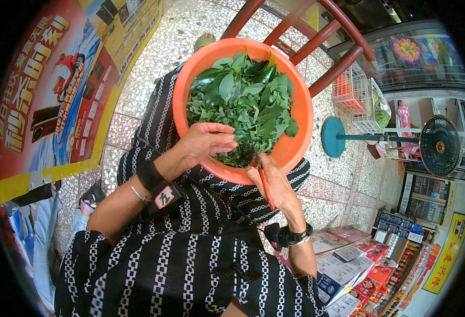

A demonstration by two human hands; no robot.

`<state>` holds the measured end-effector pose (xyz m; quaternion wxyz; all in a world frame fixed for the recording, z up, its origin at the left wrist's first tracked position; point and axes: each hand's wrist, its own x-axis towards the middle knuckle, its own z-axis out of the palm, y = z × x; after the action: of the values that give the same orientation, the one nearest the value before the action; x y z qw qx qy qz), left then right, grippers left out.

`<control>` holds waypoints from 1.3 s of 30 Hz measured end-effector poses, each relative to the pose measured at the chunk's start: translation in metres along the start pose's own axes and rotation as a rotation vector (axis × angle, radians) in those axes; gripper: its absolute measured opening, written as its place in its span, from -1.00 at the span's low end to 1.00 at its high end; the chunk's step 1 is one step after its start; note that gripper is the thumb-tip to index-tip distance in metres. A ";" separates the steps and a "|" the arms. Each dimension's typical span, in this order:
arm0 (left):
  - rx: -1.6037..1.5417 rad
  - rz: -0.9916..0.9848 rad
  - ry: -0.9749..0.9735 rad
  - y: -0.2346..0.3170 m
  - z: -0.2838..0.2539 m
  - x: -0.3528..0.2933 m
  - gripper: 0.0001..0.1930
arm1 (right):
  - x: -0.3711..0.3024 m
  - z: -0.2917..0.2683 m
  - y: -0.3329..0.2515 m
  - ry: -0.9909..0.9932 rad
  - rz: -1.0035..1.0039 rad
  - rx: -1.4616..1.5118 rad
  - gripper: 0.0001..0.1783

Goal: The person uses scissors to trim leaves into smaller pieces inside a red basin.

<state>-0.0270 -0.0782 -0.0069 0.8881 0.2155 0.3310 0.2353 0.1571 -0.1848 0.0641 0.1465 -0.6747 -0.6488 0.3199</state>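
Observation:
An orange plastic basin [302, 113] rests on my lap, heaped with green leaves [238, 100]; whole ones lie mostly at the far side, smaller cut-looking pieces nearer me. My left hand [203, 143] hovers above the near left part of the heap. Its fingers are pressed together, and leaves behind the fingertips make it unclear what they hold. At the basin's near right rim, my right hand [276, 185] grips red-handled scissors [264, 182]. Their dark blades point into the leaves and are partly hidden among them.
A reddish wooden chair [333, 50] stands just beyond the basin. To the right are a standing fan [439, 145] with a green round base, white plastic baskets [367, 105] and stacked boxes [346, 269]. A large poster board [48, 90] rises on the left.

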 end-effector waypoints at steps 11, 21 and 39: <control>0.232 0.084 0.051 0.004 0.017 -0.005 -0.72 | 0.006 -0.007 -0.018 -0.143 0.170 -0.019 -0.47; 1.508 0.531 -0.079 0.029 0.042 0.046 -0.41 | -0.010 -0.014 0.023 0.171 0.250 0.127 -0.42; 2.242 0.606 -0.154 -0.006 0.049 0.159 -0.63 | -0.039 -0.009 0.078 0.296 0.376 0.536 -0.40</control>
<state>0.1150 -0.0046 -0.0538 0.1248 0.9643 0.2335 -0.0003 0.2255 -0.2300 0.0320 0.3489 -0.7590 -0.3783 0.3989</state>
